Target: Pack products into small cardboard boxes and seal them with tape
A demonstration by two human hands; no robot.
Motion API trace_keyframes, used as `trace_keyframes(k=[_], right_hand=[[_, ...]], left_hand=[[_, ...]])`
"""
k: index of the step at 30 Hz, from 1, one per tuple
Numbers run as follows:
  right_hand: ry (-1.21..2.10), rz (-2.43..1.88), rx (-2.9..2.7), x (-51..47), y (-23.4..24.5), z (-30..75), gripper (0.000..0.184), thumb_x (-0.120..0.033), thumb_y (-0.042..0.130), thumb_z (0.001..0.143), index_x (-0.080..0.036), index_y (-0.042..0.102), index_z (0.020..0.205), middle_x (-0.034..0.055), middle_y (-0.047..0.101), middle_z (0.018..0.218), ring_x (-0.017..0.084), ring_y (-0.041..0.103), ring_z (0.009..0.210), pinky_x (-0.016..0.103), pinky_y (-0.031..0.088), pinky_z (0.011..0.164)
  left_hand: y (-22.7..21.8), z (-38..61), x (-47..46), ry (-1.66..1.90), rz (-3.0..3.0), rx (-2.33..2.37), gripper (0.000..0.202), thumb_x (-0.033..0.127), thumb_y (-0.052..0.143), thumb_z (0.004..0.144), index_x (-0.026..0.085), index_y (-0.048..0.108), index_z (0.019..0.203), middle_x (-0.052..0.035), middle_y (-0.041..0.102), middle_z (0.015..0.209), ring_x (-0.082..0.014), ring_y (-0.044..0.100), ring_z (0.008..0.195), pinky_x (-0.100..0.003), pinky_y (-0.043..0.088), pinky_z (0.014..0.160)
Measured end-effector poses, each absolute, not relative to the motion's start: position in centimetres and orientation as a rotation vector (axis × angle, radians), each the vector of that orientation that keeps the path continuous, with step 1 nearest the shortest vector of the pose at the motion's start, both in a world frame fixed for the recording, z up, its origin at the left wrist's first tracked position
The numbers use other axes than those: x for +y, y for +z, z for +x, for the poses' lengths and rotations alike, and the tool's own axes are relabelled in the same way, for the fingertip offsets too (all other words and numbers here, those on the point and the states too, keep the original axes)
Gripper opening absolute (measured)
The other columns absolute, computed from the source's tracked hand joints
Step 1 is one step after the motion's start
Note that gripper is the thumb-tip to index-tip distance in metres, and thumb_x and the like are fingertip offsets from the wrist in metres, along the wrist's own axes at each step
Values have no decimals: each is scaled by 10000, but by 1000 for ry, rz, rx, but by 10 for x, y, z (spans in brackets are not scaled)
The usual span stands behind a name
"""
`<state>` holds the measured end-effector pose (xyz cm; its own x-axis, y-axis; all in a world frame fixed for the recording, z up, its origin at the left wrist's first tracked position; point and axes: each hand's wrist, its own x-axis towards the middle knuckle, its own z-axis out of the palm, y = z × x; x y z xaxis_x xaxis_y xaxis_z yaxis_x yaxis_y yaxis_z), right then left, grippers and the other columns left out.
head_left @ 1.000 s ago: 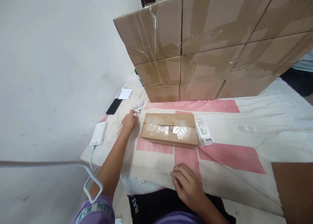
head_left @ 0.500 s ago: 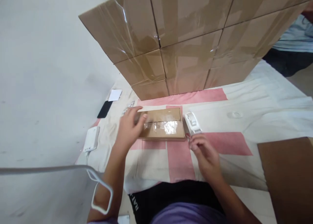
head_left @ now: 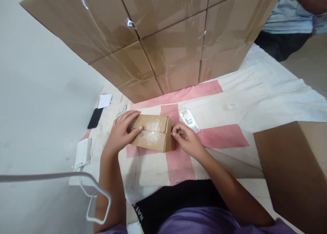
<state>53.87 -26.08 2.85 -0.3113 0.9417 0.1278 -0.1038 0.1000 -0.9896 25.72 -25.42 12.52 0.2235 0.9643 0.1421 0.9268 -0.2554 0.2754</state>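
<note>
Two hands were on one small cardboard box [head_left: 153,132] that lay on the pink-and-cream cloth [head_left: 222,138] in front of the person. The left hand [head_left: 122,132] lay spread over the box's near-left end, fingers reaching across its taped top and the thumb along its edge. The right hand [head_left: 185,138] met the box's right end, its fingers curled close together at the corner; whether they pinched anything there could not be told. Just beyond the right hand sat a white tape dispenser [head_left: 189,120], near the box but apart from it. Beyond the left hand lay a small crumpled silvery scrap [head_left: 122,110], then a black phone [head_left: 95,118] and a white card [head_left: 105,100]. To the left of the left forearm rested a white charger block [head_left: 83,153] with its cable. Past both hands rose a wall of stacked taped cartons [head_left: 163,47]. Another large brown carton [head_left: 293,169] stood to the right of the right arm.
</note>
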Motion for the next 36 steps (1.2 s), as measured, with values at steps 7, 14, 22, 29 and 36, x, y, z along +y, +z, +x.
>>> trace_keyframes(k=[7, 14, 22, 29, 36], right_hand=[[1406, -889, -1460, -259, 20, 541, 60, -217, 566, 929, -214, 567, 869, 17, 535, 897, 154, 514, 777, 303, 412, 700], [1435, -875, -1458, -260, 21, 542, 69, -188, 572, 915, -213, 563, 852, 11, 514, 911, 142, 511, 762, 297, 414, 691], [1503, -871, -1448, -261, 18, 543, 58, -229, 581, 928, -224, 523, 931, 5, 504, 976, 112, 488, 721, 287, 435, 685], [1589, -831, -1388, -259, 11, 545, 481, -251, 635, 903, -305, 402, 1320, 11, 478, 1055, 123, 513, 771, 277, 466, 670], [1566, -837, -1373, -259, 9, 541, 458, -267, 611, 929, -294, 422, 1345, 13, 485, 1037, 139, 542, 827, 295, 483, 727]], left_hand=[[123, 257, -253, 468, 2368, 1818, 515, 571, 535, 957, 289, 575, 1385, -67, 593, 1461, -311, 521, 1371, -491, 354, 1184], [122, 260, -256, 479, 2354, 1846, 532, 574, 551, 948, 301, 561, 1405, -52, 578, 1483, -315, 513, 1380, -494, 347, 1188], [124, 267, -259, 476, 2360, 1866, 526, 593, 520, 952, 313, 590, 1392, -47, 588, 1471, -322, 513, 1378, -501, 335, 1183], [124, 266, -261, 482, 2370, 1866, 542, 598, 522, 950, 314, 582, 1408, -50, 585, 1475, -323, 507, 1382, -497, 331, 1180], [122, 264, -260, 499, 2375, 1868, 509, 572, 536, 956, 335, 577, 1404, -31, 583, 1475, -325, 513, 1375, -500, 335, 1175]])
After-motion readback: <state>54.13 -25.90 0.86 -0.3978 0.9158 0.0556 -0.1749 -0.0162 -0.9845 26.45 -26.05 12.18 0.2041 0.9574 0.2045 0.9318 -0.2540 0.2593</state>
